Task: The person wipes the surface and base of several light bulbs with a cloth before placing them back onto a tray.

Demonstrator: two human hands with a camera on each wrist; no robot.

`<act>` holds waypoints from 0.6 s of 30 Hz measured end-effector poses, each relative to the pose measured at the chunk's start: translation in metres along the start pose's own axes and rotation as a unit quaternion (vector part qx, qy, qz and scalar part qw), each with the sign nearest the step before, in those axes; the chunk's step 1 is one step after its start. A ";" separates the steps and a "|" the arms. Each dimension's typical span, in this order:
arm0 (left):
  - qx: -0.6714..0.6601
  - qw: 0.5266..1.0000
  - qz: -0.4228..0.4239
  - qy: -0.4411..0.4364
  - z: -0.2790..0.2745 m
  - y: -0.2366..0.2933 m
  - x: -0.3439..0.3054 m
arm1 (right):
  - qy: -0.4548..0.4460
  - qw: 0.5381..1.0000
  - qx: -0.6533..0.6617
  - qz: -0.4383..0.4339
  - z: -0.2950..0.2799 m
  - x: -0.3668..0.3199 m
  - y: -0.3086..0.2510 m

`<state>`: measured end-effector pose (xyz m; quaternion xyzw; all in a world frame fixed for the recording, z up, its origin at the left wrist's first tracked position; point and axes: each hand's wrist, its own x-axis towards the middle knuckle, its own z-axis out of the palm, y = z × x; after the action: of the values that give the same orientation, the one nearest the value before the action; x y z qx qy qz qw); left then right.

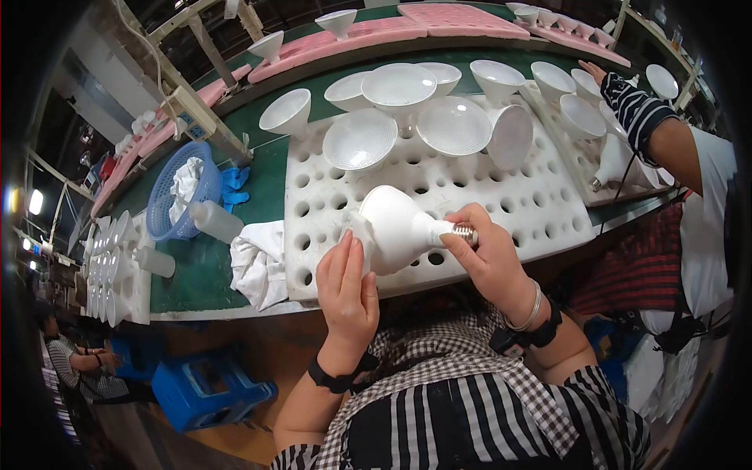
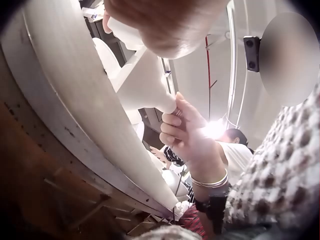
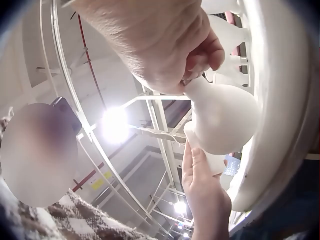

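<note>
A white flood-light bulb (image 1: 395,227) lies on its side in the air over the white foam board (image 1: 548,223), its wide face turned left. My right hand (image 1: 493,254) pinches its metal screw base (image 1: 467,233) between thumb and fingers. Fairly straight fingers of my left hand (image 1: 348,294) press a white cloth (image 1: 359,235) against the bulb's face. In the right wrist view the cloth (image 3: 216,163) shows between the left palm and the bulb (image 3: 227,120). The left wrist view shows the right fingers (image 2: 172,131) curled at the bulb's narrow end.
Several bulbs (image 1: 360,139) stand face up in the foam board's far holes. At left are a blue basket (image 1: 160,200), white bottles (image 1: 217,222) and a crumpled white cloth (image 1: 260,262). Another person's arm (image 1: 666,141) reaches in at right. A blue stool (image 1: 204,392) stands below left.
</note>
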<state>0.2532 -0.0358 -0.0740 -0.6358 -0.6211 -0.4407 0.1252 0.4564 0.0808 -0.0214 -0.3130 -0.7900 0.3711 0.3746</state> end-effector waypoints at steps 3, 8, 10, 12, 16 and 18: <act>-0.046 0.999 -0.014 0.007 -0.003 -0.001 -0.003 | -0.072 0.964 0.127 0.223 0.002 0.001 0.000; -0.063 0.996 -0.032 0.049 -0.009 -0.005 0.014 | -0.004 0.992 0.103 0.070 -0.003 -0.008 -0.008; -0.093 0.987 -0.076 0.105 -0.010 -0.004 0.028 | 0.025 0.999 0.046 0.007 0.000 -0.014 -0.008; -0.031 0.999 -0.007 0.038 -0.013 0.013 0.043 | 0.051 0.997 -0.009 -0.055 0.003 -0.019 -0.006; 0.068 0.992 0.094 -0.057 0.010 0.018 0.046 | 0.030 0.992 -0.071 -0.100 0.000 -0.016 -0.003; 0.086 0.995 0.058 0.011 0.025 -0.019 0.046 | 0.021 0.991 -0.091 -0.096 -0.001 -0.019 -0.005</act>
<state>0.2388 0.0165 -0.0628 -0.6529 -0.6174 -0.3845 0.2114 0.4663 0.0643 -0.0235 -0.2762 -0.8389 0.2529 0.3950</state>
